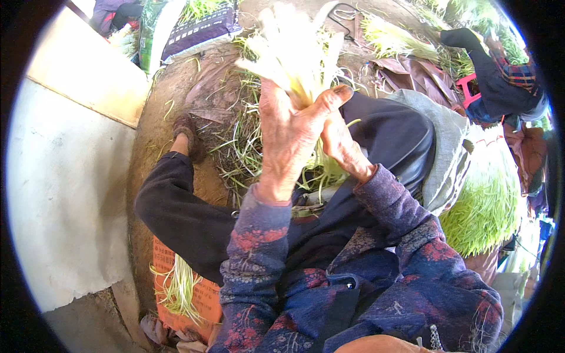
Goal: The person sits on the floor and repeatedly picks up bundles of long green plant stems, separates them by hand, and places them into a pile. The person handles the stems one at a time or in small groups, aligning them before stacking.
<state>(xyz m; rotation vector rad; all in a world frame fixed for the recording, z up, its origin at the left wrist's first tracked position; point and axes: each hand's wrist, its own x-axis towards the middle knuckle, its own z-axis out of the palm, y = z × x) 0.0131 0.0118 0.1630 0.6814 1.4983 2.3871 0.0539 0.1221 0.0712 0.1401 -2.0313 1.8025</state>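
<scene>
Both of my hands hold one bunch of pale, long-leaved stalks (300, 57), raised above my lap. My left hand (289, 128) wraps it with the thumb across the front, while my right hand (342, 141) presses against its right side, partly behind the left. The top of the bunch is washed out by bright light; thinner yellow-green leaves hang below the hands. Loose trimmings (242, 145) lie on the ground between my legs. A tied bundle of yellow-green leaves (485, 189) is at my right side. Some loose pale stalks (178, 287) lie on an orange printed sack (198, 304).
A pale wall panel (75, 176) stands at the left. Beyond my feet are a dark printed bag (198, 31) and more leaf piles (397, 37). A grey woven sack (446, 145) lies by my right knee. Another person (490, 84) sits at the upper right, near a pink plastic stool (468, 88).
</scene>
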